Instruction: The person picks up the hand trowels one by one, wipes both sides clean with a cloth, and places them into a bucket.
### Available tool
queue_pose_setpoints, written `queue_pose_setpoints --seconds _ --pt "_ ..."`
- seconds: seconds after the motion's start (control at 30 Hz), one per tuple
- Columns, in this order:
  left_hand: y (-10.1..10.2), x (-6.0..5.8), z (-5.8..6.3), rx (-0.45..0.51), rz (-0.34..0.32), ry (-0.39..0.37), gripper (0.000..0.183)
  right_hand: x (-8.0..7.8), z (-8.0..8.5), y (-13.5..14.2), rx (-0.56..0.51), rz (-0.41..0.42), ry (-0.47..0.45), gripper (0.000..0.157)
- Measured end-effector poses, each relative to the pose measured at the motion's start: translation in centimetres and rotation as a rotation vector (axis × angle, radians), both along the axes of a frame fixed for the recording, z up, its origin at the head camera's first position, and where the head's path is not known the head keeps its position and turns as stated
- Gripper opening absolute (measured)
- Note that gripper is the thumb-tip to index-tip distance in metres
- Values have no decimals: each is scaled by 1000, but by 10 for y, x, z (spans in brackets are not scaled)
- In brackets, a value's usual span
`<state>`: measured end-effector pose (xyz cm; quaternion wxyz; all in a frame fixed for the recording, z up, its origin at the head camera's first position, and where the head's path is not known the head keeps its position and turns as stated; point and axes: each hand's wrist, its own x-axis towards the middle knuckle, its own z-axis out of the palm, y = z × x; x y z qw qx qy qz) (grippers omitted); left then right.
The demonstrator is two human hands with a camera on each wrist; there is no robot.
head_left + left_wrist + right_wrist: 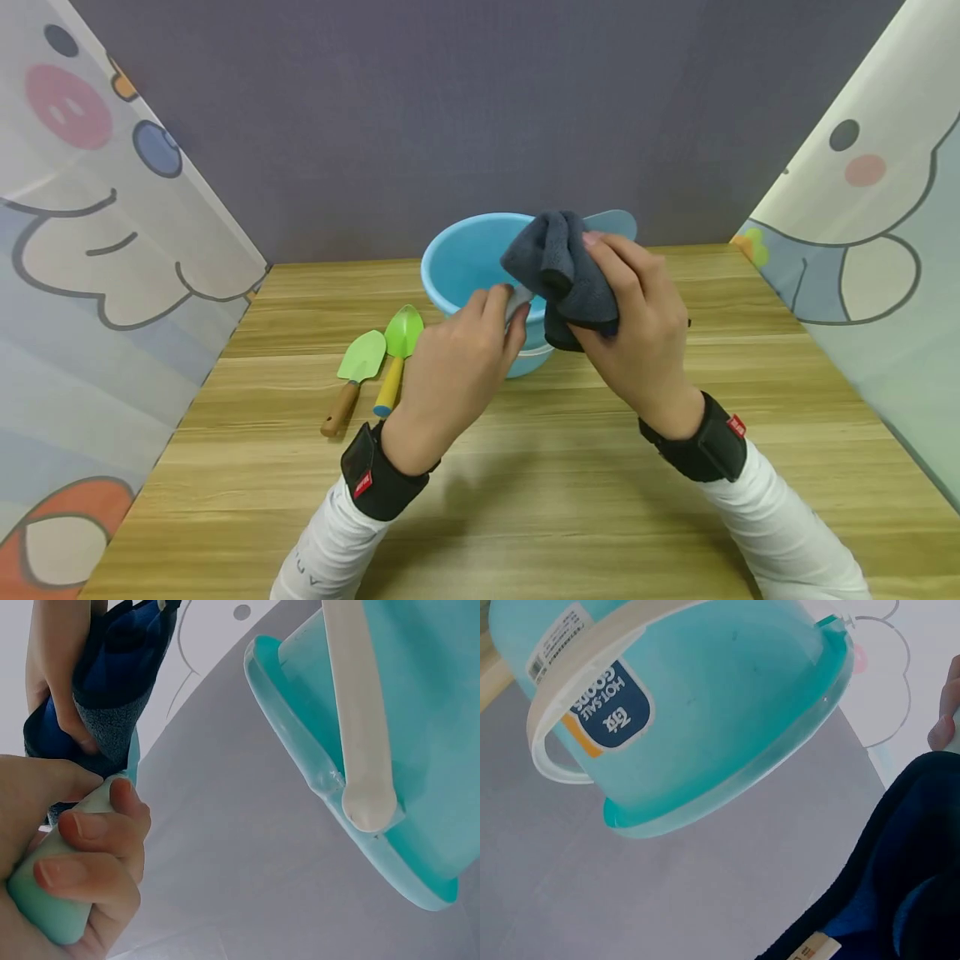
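My left hand [467, 358] grips the pale blue-green handle [56, 889] of what looks like a small trowel. Its rounded blue blade [613, 223] shows beyond a dark grey cloth [564, 267], and the middle is hidden by the cloth. My right hand [637, 321] holds this cloth bunched against the trowel, fingers over its far side. Dark blue lining [127, 667] shows inside the folds in the left wrist view. Both hands are raised in front of a light blue bucket [467, 250], and the cloth overlaps its right rim in the head view.
Left of the bucket, two trowels lie on the wooden table [570, 500]: one green with a brown handle [341, 408], one green with a yellow handle [389, 387]. The bucket has a white carrying handle [356, 712]. A grey panel [480, 125] stands behind, with printed cartoon panels at both sides.
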<state>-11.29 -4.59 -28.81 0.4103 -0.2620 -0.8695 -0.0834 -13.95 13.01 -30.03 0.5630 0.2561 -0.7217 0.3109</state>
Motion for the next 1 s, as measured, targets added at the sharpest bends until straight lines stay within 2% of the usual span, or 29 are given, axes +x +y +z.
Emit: queue_pose_setpoints --seconds 0.13,0.37,0.6,0.77,1.0 --pt "0 0 0 19 -14 -13 24 -2 3 1 -28 -14 21 42" --pt "-1 -2 0 30 -7 8 24 -4 5 3 -52 -35 25 45" --pt "-1 -3 -1 98 -23 -17 27 -5 7 7 -75 -63 15 43" --pt "-2 -3 -1 111 -27 -35 27 -5 9 9 -97 -76 12 42" --pt "-4 -4 0 64 33 -11 34 -6 9 13 -89 -96 -13 42"
